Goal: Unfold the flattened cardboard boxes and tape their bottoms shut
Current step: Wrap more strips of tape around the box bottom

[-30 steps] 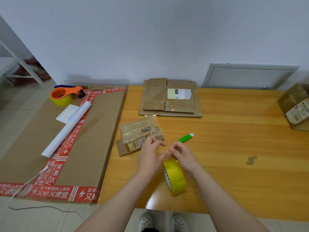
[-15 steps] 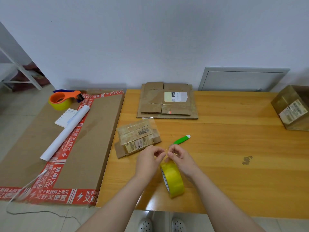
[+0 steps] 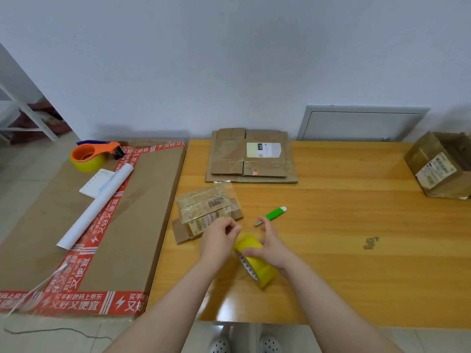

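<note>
**Small flattened box (image 3: 207, 210) just past the left hand (image 3: 218, 241); stack of flattened boxes (image 3: 251, 156) at the far table edge**

At the bottom centre of the frame, two white shoes (image 3: 219, 344) show below the near edge of the wooden table (image 3: 356, 276). Both forearms reach up from there to a yellow tape roll (image 3: 258, 267), which stands on its rim, tilted, in the lower middle. The right hand (image 3: 270, 247) holds the roll, with the thumb laid across its front face and the fingers spread above it. The left hand is just beside it, thumb and forefinger pinched together at the roll's top edge. The clear strip between them is too faint to make out.

The small flattened box, wrapped in glossy clear film, lies directly beyond the left hand, and the knuckles overlap its near edge. To its right, just past the right fingertips, lies a green box cutter (image 3: 274, 214). A dark mark (image 3: 370, 243) stains the table further right.

The stack of flattened boxes sits upper centre against the wall, well apart from both hands, with a white label on top. An opened box (image 3: 438, 164) stands at the right edge of the frame.

A big flat carton (image 3: 132, 225) edged with red printed tape fills the left side. It carries a white paper tube (image 3: 96, 207), a notepad (image 3: 94, 184) and, farthest back, an orange tape dispenser (image 3: 91, 155). A grey panel (image 3: 362, 123) leans against the wall at upper right.
</note>
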